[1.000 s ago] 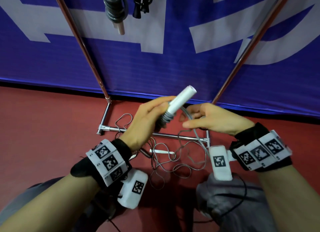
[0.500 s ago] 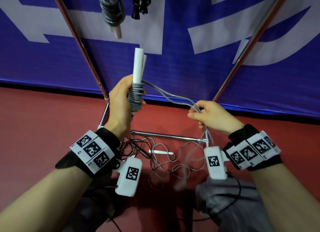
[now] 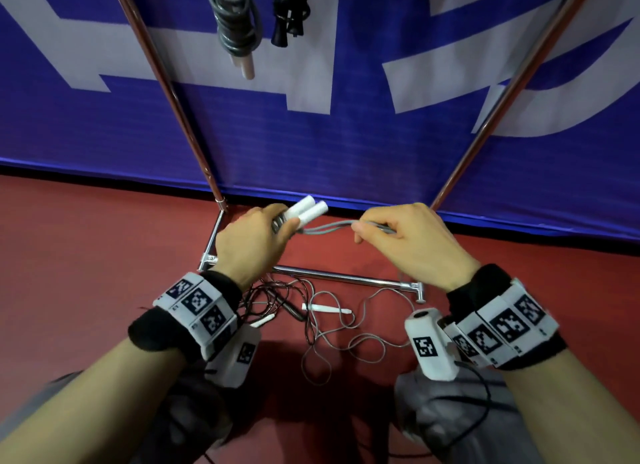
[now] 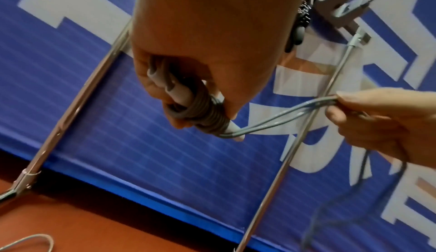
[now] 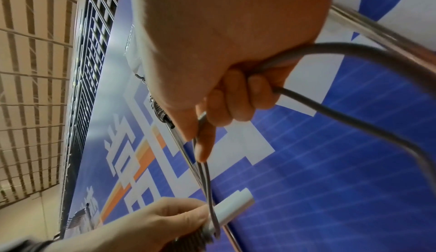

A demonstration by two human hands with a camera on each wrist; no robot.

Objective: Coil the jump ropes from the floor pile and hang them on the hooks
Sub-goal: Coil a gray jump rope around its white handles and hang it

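My left hand (image 3: 254, 237) grips two white jump rope handles (image 3: 308, 209) held side by side, with grey cord (image 4: 205, 114) wound in several turns around them. A doubled strand of the grey cord (image 3: 325, 227) runs rightward to my right hand (image 3: 398, 235), which pinches it between thumb and fingers (image 5: 238, 95). The slack cord (image 5: 354, 107) loops down behind that hand. On the red floor below lies a pile of loose ropes (image 3: 332, 328) with a white handle (image 3: 325, 309). A coiled grey rope (image 3: 235, 17) and a black rope (image 3: 289, 10) hang at the top.
A metal rack stands ahead, with two slanted poles (image 3: 173, 93) (image 3: 512, 96) and a chrome base bar (image 3: 346, 278) on the floor. Behind it hangs a blue and white banner (image 3: 346, 145). My knees in grey trousers (image 3: 446, 415) fill the bottom of the head view.
My left hand has dropped from head height and tipped the handles from upright to pointing right. My right hand has risen slightly, and the strand between the hands is shorter.
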